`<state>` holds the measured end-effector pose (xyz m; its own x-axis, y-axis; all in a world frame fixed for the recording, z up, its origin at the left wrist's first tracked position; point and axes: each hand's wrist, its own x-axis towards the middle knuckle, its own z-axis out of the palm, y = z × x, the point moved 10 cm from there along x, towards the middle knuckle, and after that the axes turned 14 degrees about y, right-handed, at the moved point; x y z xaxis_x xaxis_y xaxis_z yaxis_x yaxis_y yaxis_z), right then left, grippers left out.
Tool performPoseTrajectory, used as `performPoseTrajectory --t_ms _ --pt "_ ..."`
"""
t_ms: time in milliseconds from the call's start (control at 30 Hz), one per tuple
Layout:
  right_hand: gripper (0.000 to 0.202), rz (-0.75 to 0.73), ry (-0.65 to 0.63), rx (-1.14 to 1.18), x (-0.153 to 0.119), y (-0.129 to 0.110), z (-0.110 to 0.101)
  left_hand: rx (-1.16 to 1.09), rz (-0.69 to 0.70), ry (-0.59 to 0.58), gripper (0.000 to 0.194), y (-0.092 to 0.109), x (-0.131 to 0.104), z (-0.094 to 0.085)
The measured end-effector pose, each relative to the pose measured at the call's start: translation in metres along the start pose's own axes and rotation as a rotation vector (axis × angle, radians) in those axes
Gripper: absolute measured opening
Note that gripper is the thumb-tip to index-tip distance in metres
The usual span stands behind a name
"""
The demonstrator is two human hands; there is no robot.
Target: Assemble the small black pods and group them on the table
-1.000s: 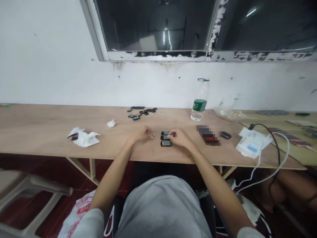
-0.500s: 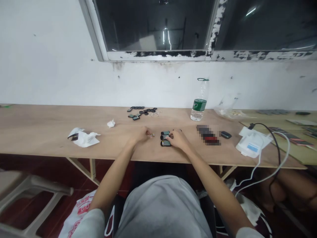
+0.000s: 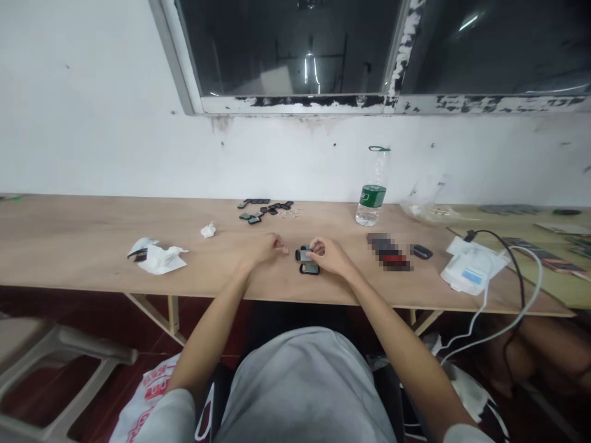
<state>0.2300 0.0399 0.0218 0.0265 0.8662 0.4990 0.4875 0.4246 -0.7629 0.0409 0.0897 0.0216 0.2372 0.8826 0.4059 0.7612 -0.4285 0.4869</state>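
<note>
Two small black rounded casings with grey-green faces, the middle casing point(image 3: 303, 254) and the near casing point(image 3: 309, 268), lie one below the other in front of me. A third, farther casing is mostly hidden behind the middle one and my fingers. My right hand point(image 3: 327, 253) pinches the right end of the middle casing between thumb and fingers. To the left, my left hand point(image 3: 271, 247) is closed just above the wooden table point(image 3: 221, 258), its fingertips pinched together; whatever they hold is too small to name.
Several similar casings point(image 3: 255, 219) and small white bits point(image 3: 290, 213) lie toward the wall. A water bottle point(image 3: 370, 197), a black key fob point(image 3: 422, 251) and a white cabled box point(image 3: 471, 271) are on the right. Crumpled tissues point(image 3: 161, 257) are on the left.
The middle casing has shifted slightly left and away from the near one, with my right fingers on it. My left hand has barely moved; the small piece at its fingertips shows less.
</note>
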Motion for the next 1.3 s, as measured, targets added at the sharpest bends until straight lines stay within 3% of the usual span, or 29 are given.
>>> performPoseTrajectory --t_ms 100,200,333,767,1067,1200,1300 --pt "0.025 0.018 0.081 0.061 0.003 -0.004 -0.011 -0.163 0.137 0.016 0.023 0.039 -0.005 -0.011" --pt "0.022 0.07 0.077 0.158 0.003 -0.009 -0.017 -0.229 0.239 0.039 0.024 0.073 -0.012 -0.02" --pt "0.02 0.131 0.071 0.267 0.004 -0.012 -0.021 -0.247 0.307 0.101 0.023 0.094 -0.017 -0.028" --pt "0.033 0.197 0.053 0.416 0.005 -0.007 -0.018 -0.238 0.338 0.19 0.023 0.097 -0.018 -0.031" --pt "0.031 0.209 0.048 0.428 0.004 -0.006 -0.018 -0.216 0.327 0.203 0.017 0.095 -0.018 -0.034" --pt "0.032 0.196 0.011 0.429 0.004 -0.008 -0.016 -0.384 0.229 0.183 0.018 0.088 -0.015 -0.029" --pt "0.032 0.173 -0.019 0.432 0.003 -0.011 -0.015 -0.614 0.082 0.086 0.022 0.079 -0.013 -0.015"
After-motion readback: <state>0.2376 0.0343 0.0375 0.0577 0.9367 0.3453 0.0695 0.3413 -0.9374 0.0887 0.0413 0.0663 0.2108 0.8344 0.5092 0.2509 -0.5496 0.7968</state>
